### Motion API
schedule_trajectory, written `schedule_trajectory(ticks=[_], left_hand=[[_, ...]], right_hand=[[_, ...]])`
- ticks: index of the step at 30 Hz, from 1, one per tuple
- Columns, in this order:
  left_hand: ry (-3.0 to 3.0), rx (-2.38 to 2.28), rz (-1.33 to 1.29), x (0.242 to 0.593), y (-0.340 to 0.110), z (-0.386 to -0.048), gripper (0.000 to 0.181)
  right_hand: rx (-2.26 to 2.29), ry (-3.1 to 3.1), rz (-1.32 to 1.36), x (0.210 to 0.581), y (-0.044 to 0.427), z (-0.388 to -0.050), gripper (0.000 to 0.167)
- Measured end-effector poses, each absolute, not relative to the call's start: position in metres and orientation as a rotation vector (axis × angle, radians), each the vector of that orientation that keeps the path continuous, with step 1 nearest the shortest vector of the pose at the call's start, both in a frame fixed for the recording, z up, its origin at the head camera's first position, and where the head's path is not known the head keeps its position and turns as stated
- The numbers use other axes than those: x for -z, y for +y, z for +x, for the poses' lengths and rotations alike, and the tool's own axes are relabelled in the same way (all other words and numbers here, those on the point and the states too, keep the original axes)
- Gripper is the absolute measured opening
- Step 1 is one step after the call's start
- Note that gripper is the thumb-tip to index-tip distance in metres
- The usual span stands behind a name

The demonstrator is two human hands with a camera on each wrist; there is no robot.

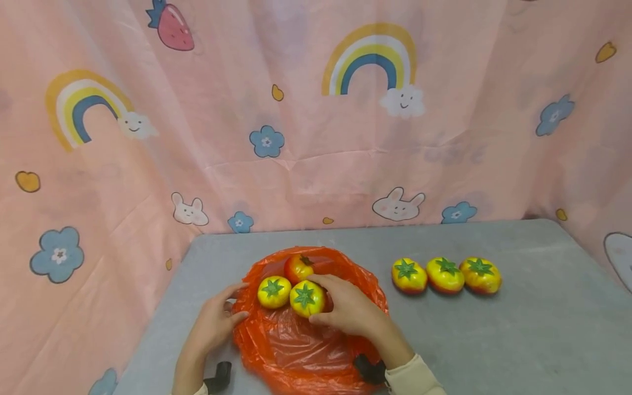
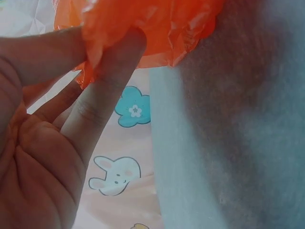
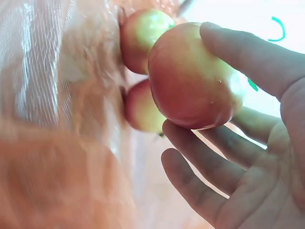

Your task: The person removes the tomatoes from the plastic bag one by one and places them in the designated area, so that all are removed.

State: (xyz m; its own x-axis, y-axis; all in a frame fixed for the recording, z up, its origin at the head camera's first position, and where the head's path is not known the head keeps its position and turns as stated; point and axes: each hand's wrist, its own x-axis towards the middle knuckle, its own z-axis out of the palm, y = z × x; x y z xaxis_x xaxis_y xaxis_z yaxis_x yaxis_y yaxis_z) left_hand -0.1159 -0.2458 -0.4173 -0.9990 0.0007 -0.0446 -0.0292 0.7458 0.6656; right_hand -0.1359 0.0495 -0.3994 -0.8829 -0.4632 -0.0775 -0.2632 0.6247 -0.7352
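An orange-red plastic bag [image 1: 301,340] lies spread with its mouth open and its rim rolled outward. At its left rim, my left hand [image 1: 213,318] holds the plastic between thumb and fingers; the left wrist view shows the bag's crinkled edge [image 2: 143,28] at the fingertips. My right hand [image 1: 353,307] pinches a yellow-red fruit with a green star-shaped top [image 1: 306,298] over the bag. In the right wrist view the thumb and fingertips are on opposite sides of this fruit [image 3: 190,81]. Two similar fruits, one left [image 1: 274,292] and one behind [image 1: 297,267], lie in the bag.
Right of the bag, three more such fruits [image 1: 446,275] sit in a row on the grey table [image 1: 494,340]. A pink patterned curtain [image 1: 316,175] hangs behind and left of the table. Dark wrist-worn pieces [image 1: 219,378] show near both wrists.
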Motion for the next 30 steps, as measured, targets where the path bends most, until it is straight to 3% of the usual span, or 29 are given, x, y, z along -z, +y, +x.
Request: schedule_trajectory(ticks=[30], left_hand=[[2.934,-1.07,0.055,0.421,-0.246,-0.117,0.055]], right_hand=[[1.087,2.682,-0.324,0.363,0.138,-0.094,0.076]])
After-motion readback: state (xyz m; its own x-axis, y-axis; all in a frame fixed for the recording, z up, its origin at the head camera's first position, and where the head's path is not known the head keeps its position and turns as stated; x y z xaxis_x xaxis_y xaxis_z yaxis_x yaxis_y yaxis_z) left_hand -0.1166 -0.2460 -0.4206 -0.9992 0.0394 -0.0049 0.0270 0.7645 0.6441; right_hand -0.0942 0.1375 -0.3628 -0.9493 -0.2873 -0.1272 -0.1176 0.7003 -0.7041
